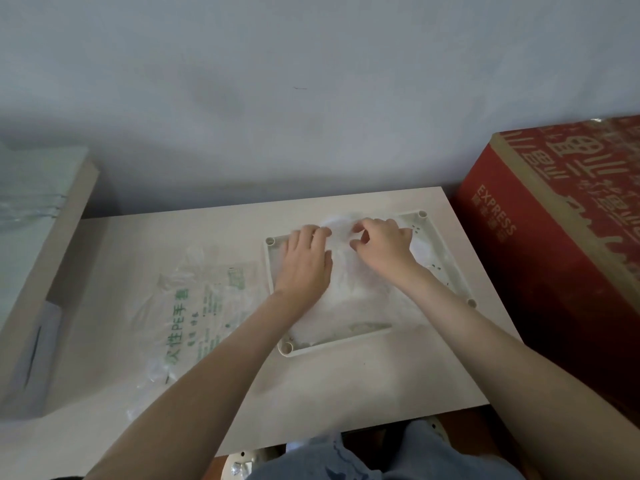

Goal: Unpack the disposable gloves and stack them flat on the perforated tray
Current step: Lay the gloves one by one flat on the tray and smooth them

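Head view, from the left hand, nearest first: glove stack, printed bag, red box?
1. Glove stack: under the left hand, on the tray.
2. Printed bag: just left, beside the tray.
3. Red box: far right, beyond the tray.

two hands are in view: one left hand (304,263) and one right hand (382,249). there is one table (346,386) with one tray (332,344) on it. four round corner sockets (422,214) can be counted on the tray, one at each corner. one pile of clear gloves (349,296) lies in it; the film is too thin and blurred to count the single gloves. there is one plastic bag (207,306) with green print, one red box (554,258), and one pale carton (41,244) at the left edge.
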